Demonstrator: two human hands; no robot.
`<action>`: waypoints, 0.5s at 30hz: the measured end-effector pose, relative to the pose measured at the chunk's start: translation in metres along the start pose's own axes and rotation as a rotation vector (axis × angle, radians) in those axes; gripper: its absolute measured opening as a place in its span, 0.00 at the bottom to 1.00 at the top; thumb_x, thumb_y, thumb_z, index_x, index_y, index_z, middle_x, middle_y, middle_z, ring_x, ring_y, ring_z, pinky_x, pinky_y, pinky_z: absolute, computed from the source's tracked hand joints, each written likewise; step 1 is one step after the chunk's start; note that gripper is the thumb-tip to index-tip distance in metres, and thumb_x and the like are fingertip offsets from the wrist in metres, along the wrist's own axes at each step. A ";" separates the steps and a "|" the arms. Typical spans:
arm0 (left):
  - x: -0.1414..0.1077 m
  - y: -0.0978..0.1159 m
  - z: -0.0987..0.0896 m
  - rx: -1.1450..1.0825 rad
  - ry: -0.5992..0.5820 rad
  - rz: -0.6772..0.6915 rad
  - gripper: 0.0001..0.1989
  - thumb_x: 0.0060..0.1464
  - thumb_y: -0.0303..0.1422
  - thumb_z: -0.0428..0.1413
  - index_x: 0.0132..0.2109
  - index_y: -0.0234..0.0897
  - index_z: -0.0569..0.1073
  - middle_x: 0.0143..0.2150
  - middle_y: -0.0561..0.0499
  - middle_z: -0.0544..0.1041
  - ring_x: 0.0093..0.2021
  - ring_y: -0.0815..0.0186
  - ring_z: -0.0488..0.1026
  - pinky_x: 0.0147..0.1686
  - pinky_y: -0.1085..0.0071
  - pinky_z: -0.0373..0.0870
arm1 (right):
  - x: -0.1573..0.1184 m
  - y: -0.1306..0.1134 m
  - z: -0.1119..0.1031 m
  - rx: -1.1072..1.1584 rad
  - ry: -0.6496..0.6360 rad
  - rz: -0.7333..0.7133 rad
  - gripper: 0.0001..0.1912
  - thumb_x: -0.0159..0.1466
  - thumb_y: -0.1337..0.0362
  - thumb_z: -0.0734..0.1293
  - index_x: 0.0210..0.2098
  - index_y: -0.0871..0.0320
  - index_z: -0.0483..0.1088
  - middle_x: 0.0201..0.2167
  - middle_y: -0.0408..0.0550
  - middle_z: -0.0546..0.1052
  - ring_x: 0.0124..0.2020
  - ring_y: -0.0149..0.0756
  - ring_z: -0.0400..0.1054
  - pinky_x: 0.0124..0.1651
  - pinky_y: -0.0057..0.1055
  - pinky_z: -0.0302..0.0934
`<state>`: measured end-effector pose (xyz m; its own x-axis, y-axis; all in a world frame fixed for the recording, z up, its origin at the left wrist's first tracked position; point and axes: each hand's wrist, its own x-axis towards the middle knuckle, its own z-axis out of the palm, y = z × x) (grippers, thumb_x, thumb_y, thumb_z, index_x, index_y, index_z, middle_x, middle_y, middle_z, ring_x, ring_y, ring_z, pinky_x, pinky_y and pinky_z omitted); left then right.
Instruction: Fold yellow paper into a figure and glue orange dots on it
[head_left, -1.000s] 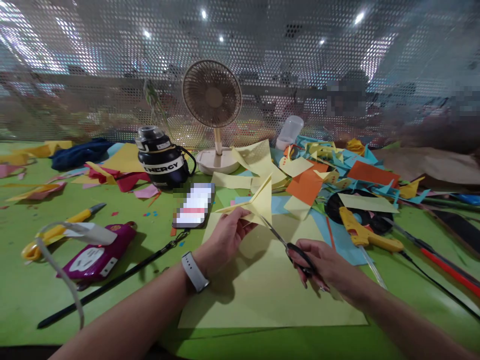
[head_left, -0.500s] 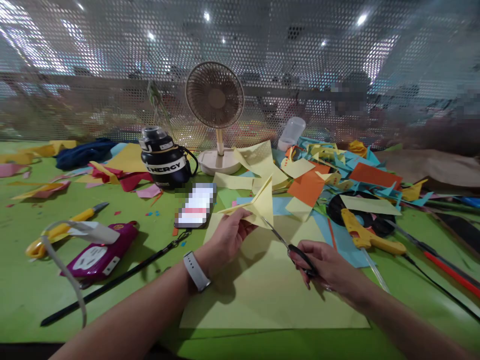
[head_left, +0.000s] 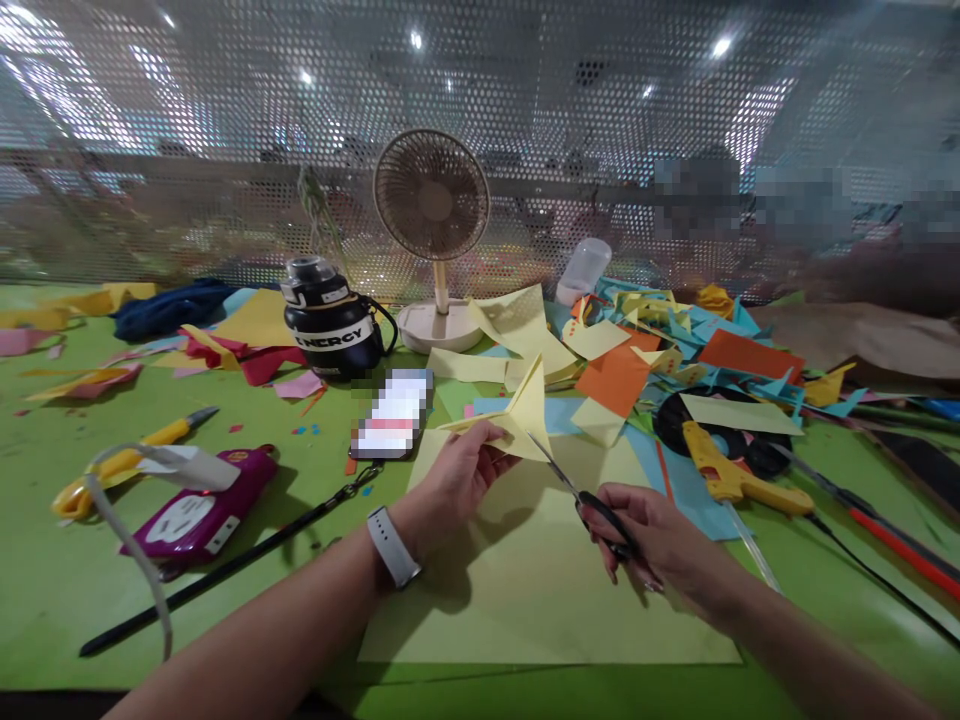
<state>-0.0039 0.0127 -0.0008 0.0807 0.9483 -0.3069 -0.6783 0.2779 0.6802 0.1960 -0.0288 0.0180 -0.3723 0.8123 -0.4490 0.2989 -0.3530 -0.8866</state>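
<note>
Step in hand, as judged: cutting a folded yellow paper [head_left: 517,415] with scissors [head_left: 581,495]. The blades meet the paper's lower right edge, at about 5 o'clock of the fold; whether they have bitten in cannot be told.

Left hand [head_left: 450,485]: fingers pinched on the folded paper at its near left corner, holding it raised off the sheet [head_left: 525,590] that lies flat on the green table [head_left: 45,590]. The paper's point stands up toward 12 o'clock. A watch [head_left: 391,545] sits on that wrist.

Right hand [head_left: 652,540]: curled into the scissors' black handles, at 4 o'clock of the left hand. Blades run out toward 10 o'clock and look narrowly parted; how far is hard to read.

Next move, as judged: calls for a steady pinch close to the cut line, so the fold does not slip, and a clean blade closure along the edge with the left fingertips kept clear.

Surroundings: phone [head_left: 391,420] at 11 o'clock of the left hand; fan [head_left: 432,200] and jug [head_left: 334,320] beyond at 12; glue gun [head_left: 731,470] at 2 o'clock of the right hand; coloured offcuts [head_left: 660,340] heaped behind.
</note>
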 end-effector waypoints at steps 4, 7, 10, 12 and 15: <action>-0.001 0.000 0.000 0.017 -0.026 -0.025 0.04 0.45 0.22 0.53 0.28 0.34 0.71 0.30 0.48 0.78 0.29 0.67 0.75 0.35 0.71 0.74 | 0.001 0.000 0.000 0.016 0.002 -0.027 0.24 0.52 0.44 0.69 0.26 0.59 0.62 0.15 0.38 0.70 0.09 0.17 0.47 0.12 0.18 0.42; -0.002 0.000 0.001 0.035 -0.020 -0.025 0.04 0.43 0.23 0.54 0.29 0.33 0.71 0.29 0.48 0.78 0.28 0.66 0.75 0.33 0.70 0.74 | 0.002 0.001 -0.001 0.019 -0.003 -0.034 0.23 0.52 0.45 0.69 0.25 0.60 0.62 0.15 0.39 0.70 0.09 0.16 0.47 0.12 0.18 0.41; -0.004 0.000 0.001 0.049 -0.017 -0.045 0.04 0.43 0.24 0.55 0.30 0.34 0.71 0.29 0.47 0.78 0.28 0.65 0.75 0.32 0.69 0.74 | 0.002 0.001 -0.001 0.023 -0.004 -0.032 0.24 0.52 0.45 0.70 0.25 0.60 0.62 0.15 0.38 0.69 0.10 0.17 0.47 0.12 0.18 0.41; -0.004 0.000 0.001 0.052 -0.023 -0.048 0.05 0.43 0.24 0.55 0.32 0.34 0.72 0.29 0.47 0.78 0.28 0.65 0.75 0.32 0.68 0.74 | 0.002 -0.001 -0.001 0.029 -0.003 -0.021 0.23 0.51 0.45 0.70 0.25 0.60 0.63 0.14 0.38 0.69 0.10 0.17 0.48 0.12 0.18 0.40; -0.002 0.000 -0.001 0.047 -0.033 -0.044 0.06 0.43 0.24 0.55 0.32 0.34 0.72 0.30 0.47 0.79 0.29 0.65 0.75 0.33 0.69 0.74 | 0.001 -0.004 0.002 0.054 0.019 0.002 0.24 0.48 0.46 0.72 0.24 0.59 0.63 0.14 0.37 0.67 0.11 0.18 0.50 0.12 0.18 0.39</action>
<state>-0.0042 0.0105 -0.0009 0.1342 0.9393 -0.3158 -0.6383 0.3257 0.6975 0.1931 -0.0277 0.0209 -0.3547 0.8199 -0.4494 0.2521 -0.3790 -0.8904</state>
